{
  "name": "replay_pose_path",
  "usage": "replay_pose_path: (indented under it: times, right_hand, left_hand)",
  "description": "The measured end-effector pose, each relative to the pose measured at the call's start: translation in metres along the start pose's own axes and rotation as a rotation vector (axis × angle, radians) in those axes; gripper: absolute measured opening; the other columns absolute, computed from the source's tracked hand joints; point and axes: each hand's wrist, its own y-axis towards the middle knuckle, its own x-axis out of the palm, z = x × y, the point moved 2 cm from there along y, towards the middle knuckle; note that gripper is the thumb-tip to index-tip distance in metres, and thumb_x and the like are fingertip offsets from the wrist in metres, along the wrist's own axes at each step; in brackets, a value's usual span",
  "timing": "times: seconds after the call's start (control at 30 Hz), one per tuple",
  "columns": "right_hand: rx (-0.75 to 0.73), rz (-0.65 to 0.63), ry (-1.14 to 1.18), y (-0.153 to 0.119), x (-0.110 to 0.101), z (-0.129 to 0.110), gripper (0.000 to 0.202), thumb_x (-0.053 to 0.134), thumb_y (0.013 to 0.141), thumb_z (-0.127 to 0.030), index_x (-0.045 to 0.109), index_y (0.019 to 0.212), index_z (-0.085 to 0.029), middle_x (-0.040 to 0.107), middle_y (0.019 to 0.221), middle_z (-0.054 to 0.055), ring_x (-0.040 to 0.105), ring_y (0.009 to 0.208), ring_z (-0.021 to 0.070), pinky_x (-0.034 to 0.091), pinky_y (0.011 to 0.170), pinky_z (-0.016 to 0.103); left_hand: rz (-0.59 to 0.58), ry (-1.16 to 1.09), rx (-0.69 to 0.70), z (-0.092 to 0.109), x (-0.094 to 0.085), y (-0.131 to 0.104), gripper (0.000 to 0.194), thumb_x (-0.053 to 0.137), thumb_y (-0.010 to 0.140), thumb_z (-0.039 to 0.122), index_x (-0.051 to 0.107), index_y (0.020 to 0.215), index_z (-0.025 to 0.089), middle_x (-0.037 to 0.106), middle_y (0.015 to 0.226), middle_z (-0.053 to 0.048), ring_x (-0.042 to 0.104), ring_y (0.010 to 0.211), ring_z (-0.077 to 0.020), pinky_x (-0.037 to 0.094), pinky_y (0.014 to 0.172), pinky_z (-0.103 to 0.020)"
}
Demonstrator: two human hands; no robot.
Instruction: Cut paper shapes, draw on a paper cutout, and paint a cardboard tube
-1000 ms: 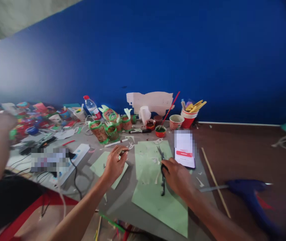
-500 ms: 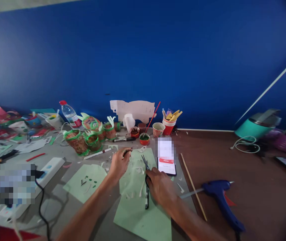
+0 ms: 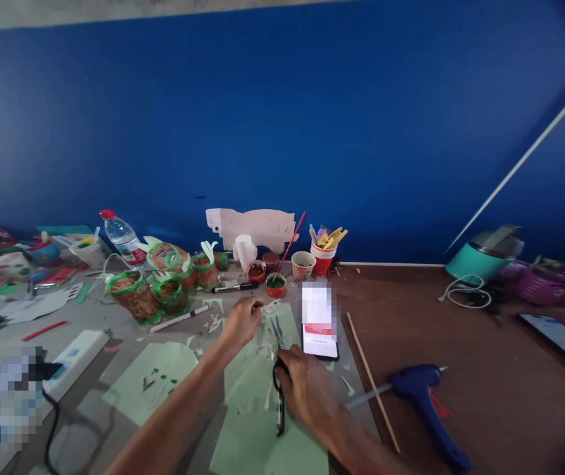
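Observation:
My right hand [image 3: 305, 382] grips a pair of dark-handled scissors [image 3: 279, 335], whose blades point away from me and stand slightly apart. Left of the blade tips is my left hand [image 3: 243, 323], fingers pinched together; whatever small thing they hold is too hidden to name. Both hands are over pale green paper sheets [image 3: 267, 442] strewn with white scraps. A black pen-like object [image 3: 280, 414] lies on the paper below the scissors. On another green sheet [image 3: 129, 389] to the left lie small dark green pieces and thin slivers.
Close to my right hand lie a phone [image 3: 321, 348], a wooden stick [image 3: 372, 382] and a blue glue gun [image 3: 426, 396]. Brown-and-green painted pots [image 3: 136, 300], paint cups [image 3: 276, 285] and a bottle [image 3: 123, 237] stand behind. A power strip [image 3: 77, 363] is at left.
The whole view has shifted, so the table's things sit further left and lower. My left hand has moved a little nearer the scissor tips. The right hand still holds the scissors.

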Motion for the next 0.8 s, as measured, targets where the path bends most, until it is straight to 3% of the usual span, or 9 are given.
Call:
replay_pose_path:
  times: [0.37, 0.67, 0.8]
  right_hand:
    - [-0.019, 0.074, 0.141, 0.001, 0.006, 0.003, 0.025, 0.048, 0.086, -0.015, 0.065, 0.104, -0.019, 0.066, 0.098, 0.007, 0.063, 0.09, 0.0196, 0.042, 0.08, 0.025]
    - [0.013, 0.069, 0.112, 0.002, 0.001, 0.002, 0.025, 0.046, 0.086, -0.015, 0.066, 0.1, -0.021, 0.067, 0.096, 0.006, 0.062, 0.087, 0.021, 0.04, 0.078, 0.027]
    - [0.021, 0.043, 0.112, 0.004, 0.001, 0.002, 0.025, 0.046, 0.086, -0.014, 0.067, 0.1, -0.019, 0.067, 0.097, 0.007, 0.062, 0.089, 0.0218, 0.04, 0.079, 0.028]
  left_hand:
    - [-0.072, 0.116, 0.007, -0.008, -0.001, -0.004, 0.025, 0.053, 0.077, 0.009, 0.067, 0.096, 0.018, 0.07, 0.098, -0.008, 0.062, 0.095, -0.021, 0.044, 0.087, -0.031]
    - [-0.159, 0.224, 0.002, -0.008, 0.011, 0.027, 0.023, 0.053, 0.078, 0.01, 0.068, 0.095, 0.018, 0.068, 0.102, -0.01, 0.06, 0.099, -0.0232, 0.043, 0.089, -0.034]
    - [-0.208, 0.29, 0.003, -0.012, 0.012, 0.03, 0.022, 0.057, 0.077, 0.013, 0.068, 0.095, 0.018, 0.067, 0.101, -0.01, 0.061, 0.097, -0.0239, 0.044, 0.087, -0.033]
